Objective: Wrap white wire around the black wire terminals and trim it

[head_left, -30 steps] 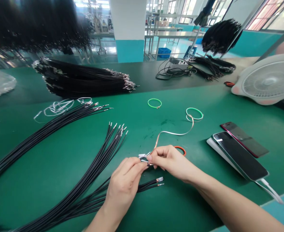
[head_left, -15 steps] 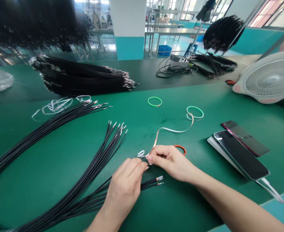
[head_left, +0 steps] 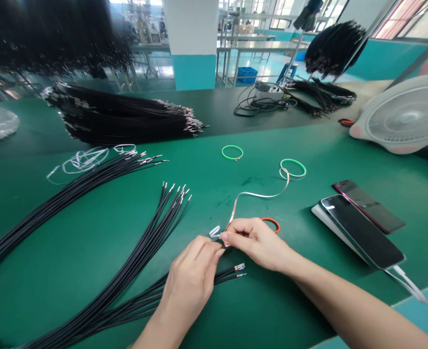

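My left hand is closed in a pinch on the ends of a few black wires that run back to the lower left, some metal tips showing at its right. My right hand is closed in a pinch on a thin shiny strip, at the point where it meets the wire ends; a small white loop sticks out there. The strip curls away to a green ring. An orange ring lies just behind my right hand.
Fanned black wires and a longer bundle lie on the green table. A big black wire pile sits behind, white ties beside it. Another green ring, two phones and a white fan are to the right.
Both hands stay pinched together at the same spot; the small white piece at the fingertips has turned slightly. The view has shifted a little.
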{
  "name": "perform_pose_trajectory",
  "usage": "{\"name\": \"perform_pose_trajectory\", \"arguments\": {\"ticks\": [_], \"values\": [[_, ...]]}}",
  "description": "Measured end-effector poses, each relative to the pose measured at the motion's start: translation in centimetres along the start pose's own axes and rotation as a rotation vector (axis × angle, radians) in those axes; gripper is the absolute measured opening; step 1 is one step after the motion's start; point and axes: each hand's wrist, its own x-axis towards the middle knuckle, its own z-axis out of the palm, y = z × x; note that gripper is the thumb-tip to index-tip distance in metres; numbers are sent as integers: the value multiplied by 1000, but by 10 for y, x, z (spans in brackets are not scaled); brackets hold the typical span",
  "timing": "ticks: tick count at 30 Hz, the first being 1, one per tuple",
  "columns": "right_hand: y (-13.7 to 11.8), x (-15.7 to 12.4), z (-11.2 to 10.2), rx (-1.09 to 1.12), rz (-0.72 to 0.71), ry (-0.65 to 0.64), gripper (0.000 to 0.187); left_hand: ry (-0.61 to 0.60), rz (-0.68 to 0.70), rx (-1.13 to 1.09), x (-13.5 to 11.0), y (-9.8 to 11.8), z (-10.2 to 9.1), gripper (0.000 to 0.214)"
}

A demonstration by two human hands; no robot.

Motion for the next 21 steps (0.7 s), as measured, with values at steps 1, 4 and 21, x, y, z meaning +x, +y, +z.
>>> {"name": "perform_pose_trajectory", "arguments": {"ticks": [1, 4, 21], "values": [[1, 1, 0, 8, 16, 14, 29, 21, 14, -2, 0, -1, 1, 15], [2, 3, 1, 49, 61, 28, 29, 85, 98, 20, 1, -1, 3, 20], [-8, -3, -9, -195, -295, 326, 32, 209, -452, -578, 9, 4, 2, 9]]}}
